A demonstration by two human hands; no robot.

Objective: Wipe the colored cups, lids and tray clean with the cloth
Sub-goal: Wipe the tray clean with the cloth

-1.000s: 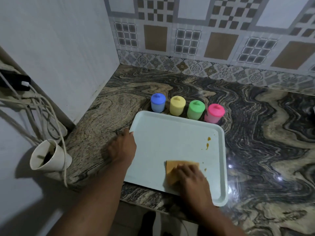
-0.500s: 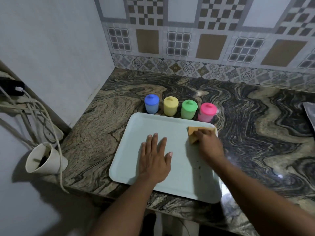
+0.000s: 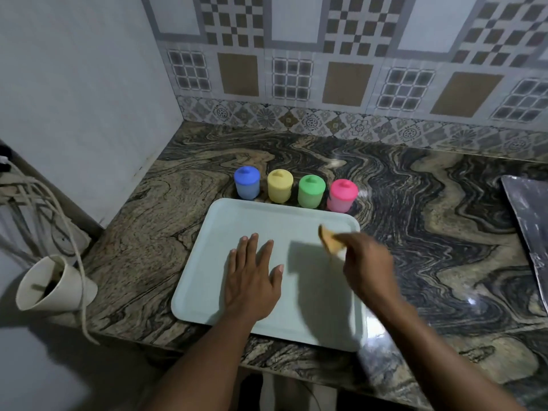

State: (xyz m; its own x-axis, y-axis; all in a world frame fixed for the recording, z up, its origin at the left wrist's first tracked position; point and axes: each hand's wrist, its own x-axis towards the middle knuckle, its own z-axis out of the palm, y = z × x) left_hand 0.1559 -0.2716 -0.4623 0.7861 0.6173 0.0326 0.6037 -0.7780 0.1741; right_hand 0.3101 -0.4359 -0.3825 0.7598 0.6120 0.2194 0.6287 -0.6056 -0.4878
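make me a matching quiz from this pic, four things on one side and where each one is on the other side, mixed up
Column 1
1. blue cup
2. pink cup
3. cloth
4. left hand

Column 2
a. held in the right hand
b. flat on the tray
c. left end of the row
d. right end of the row

Pairs: 1-c, 2-d, 3-a, 4-b

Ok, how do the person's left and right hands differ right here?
The left hand lies flat on the tray, fingers straight; the right hand is curled. The left hand holds nothing; the right hand pinches the orange cloth. The left hand looks sharp and pressed down; the right hand is blurred and seems raised. Both are over the tray.
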